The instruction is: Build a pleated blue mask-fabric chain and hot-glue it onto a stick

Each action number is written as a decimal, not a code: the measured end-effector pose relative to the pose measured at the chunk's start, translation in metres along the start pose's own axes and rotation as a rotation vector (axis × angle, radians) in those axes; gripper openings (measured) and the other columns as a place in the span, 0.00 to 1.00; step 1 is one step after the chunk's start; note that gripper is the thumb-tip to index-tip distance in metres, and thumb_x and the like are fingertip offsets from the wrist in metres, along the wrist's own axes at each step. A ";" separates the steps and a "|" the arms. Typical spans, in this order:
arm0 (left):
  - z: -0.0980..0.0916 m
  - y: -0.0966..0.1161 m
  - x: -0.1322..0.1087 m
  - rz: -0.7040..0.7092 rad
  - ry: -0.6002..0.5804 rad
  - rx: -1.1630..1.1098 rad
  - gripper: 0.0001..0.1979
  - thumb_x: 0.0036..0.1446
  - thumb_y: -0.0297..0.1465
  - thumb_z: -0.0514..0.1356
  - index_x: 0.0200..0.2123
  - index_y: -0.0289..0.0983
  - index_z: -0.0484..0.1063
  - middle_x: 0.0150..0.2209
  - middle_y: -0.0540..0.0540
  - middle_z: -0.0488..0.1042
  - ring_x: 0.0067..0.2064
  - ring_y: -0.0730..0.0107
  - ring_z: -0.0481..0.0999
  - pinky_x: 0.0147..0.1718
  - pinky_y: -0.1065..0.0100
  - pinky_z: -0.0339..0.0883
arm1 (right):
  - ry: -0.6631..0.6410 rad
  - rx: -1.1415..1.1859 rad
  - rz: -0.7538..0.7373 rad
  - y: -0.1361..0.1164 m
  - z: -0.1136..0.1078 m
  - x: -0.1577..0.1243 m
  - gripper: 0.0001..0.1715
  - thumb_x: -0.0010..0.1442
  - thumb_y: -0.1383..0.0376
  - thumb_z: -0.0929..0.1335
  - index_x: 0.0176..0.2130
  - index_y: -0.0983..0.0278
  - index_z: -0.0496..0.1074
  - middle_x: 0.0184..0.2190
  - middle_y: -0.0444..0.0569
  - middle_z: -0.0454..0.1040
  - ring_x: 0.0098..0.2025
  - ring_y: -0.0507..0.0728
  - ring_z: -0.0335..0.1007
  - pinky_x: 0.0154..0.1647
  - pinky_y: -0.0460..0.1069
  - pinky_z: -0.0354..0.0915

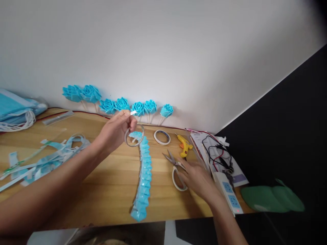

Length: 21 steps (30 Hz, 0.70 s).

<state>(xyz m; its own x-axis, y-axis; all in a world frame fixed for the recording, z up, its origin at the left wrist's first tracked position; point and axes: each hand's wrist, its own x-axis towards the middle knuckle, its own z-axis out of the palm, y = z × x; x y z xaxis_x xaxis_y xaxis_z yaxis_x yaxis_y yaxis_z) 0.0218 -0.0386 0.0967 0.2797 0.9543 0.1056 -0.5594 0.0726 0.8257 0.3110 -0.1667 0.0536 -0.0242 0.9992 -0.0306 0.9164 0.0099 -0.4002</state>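
Pinching a white strip (133, 112), left hand (116, 131) is curled closed, tape ring (132, 146) hanging off it, probably to stay handy. Right hand (196, 175) blurred at scissors (174, 162) handles; can't tell if gripping. Pleated blue strip (145, 170) between them on desk (107, 190). Beyond, blue flowers (138, 108) lean on wall (163, 61), likely so petals stay uncrushed.
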 end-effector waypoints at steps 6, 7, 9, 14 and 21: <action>0.016 0.021 -0.018 -0.059 -0.061 -0.121 0.20 0.69 0.30 0.52 0.21 0.38 0.61 0.17 0.53 0.59 0.18 0.76 0.59 0.21 0.71 0.56 | 0.066 0.612 -0.269 -0.059 -0.003 0.043 0.19 0.66 0.56 0.65 0.54 0.52 0.75 0.54 0.47 0.77 0.56 0.61 0.71 0.59 0.58 0.62; 0.016 0.023 -0.018 -0.051 -0.060 -0.118 0.20 0.69 0.30 0.51 0.21 0.38 0.61 0.16 0.53 0.58 0.18 0.76 0.58 0.21 0.72 0.55 | 0.024 0.700 -0.288 -0.067 0.000 0.053 0.19 0.66 0.55 0.65 0.54 0.52 0.75 0.54 0.46 0.76 0.56 0.60 0.71 0.58 0.57 0.63; 0.014 0.027 -0.016 -0.034 -0.056 -0.111 0.21 0.69 0.30 0.50 0.21 0.37 0.61 0.16 0.54 0.56 0.17 0.77 0.57 0.20 0.72 0.53 | -0.040 0.809 -0.342 -0.080 0.010 0.071 0.21 0.66 0.52 0.64 0.52 0.55 0.76 0.51 0.47 0.78 0.52 0.58 0.73 0.54 0.55 0.66; 0.000 0.029 -0.004 -0.027 0.011 -0.122 0.23 0.70 0.32 0.50 0.20 0.37 0.61 0.15 0.54 0.53 0.17 0.79 0.55 0.18 0.73 0.50 | -0.097 0.962 -0.364 -0.089 0.029 0.092 0.26 0.67 0.48 0.61 0.46 0.60 0.79 0.45 0.49 0.80 0.46 0.56 0.74 0.49 0.52 0.67; -0.005 0.029 0.002 -0.043 0.014 -0.133 0.23 0.72 0.31 0.46 0.21 0.37 0.62 0.15 0.55 0.53 0.16 0.80 0.55 0.18 0.74 0.51 | -0.039 0.762 -0.037 -0.054 0.032 0.125 0.27 0.59 0.44 0.68 0.42 0.62 0.78 0.37 0.49 0.80 0.39 0.57 0.75 0.43 0.52 0.69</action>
<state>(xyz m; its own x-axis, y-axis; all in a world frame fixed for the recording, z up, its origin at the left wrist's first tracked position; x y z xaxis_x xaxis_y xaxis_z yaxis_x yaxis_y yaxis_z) 0.0019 -0.0333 0.1177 0.2954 0.9533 0.0635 -0.6459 0.1503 0.7485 0.2462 -0.0437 0.0424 -0.0765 0.9966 -0.0320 0.3863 0.0000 -0.9224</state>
